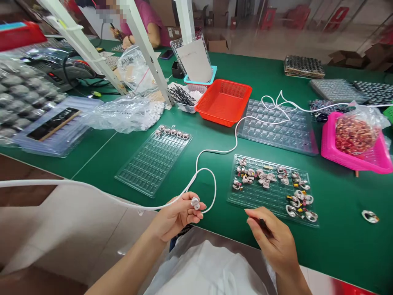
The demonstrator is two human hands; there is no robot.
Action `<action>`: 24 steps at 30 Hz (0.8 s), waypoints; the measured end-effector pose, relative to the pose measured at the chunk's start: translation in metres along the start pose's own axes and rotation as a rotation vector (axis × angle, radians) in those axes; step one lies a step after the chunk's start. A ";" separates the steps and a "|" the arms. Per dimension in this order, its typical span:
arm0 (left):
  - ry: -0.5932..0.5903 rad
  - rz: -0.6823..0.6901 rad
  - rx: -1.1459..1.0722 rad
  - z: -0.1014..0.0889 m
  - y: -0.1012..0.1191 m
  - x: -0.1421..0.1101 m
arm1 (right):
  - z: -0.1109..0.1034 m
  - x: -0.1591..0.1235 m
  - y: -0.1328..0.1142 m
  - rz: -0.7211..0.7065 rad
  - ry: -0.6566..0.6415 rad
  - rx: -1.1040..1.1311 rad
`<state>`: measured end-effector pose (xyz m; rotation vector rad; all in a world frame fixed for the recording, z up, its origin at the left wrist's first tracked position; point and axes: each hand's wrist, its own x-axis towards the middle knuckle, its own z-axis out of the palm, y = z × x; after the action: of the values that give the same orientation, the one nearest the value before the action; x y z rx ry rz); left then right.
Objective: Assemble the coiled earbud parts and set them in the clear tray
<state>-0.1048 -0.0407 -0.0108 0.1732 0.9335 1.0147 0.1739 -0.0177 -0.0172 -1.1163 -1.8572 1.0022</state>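
Note:
My left hand is closed, with a small shiny white part pinched between thumb and fingers; it looks like a piece of an earphone. A white cable loops across the green table and passes by that hand. My right hand is curled round a thin dark object, mostly hidden by the fingers. Just beyond the right hand lies a clear tray bearing several white-and-silver earphone parts with small wires. To the left, another clear tray has a row of small round parts along its far end.
Behind the trays stand a red basket and a clear moulded sheet. A pink basket with a bag of copper-coloured parts is at right, near a loose part. White posts rise at left; another person sits opposite.

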 end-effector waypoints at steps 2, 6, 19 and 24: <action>0.011 0.027 -0.025 -0.008 0.000 -0.004 | 0.001 0.002 0.001 -0.003 -0.006 -0.001; 0.042 0.059 -0.066 -0.012 0.000 -0.009 | 0.004 0.006 0.002 -0.025 -0.026 0.007; 0.216 0.090 -0.035 -0.002 0.006 -0.010 | 0.005 0.010 0.004 -0.065 -0.032 -0.004; 0.336 0.264 0.220 -0.010 0.022 -0.005 | -0.003 0.009 0.003 -0.112 -0.041 -0.017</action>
<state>-0.1273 -0.0353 -0.0027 0.3229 1.3561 1.2051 0.1743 -0.0080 -0.0173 -0.9970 -1.9416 0.9534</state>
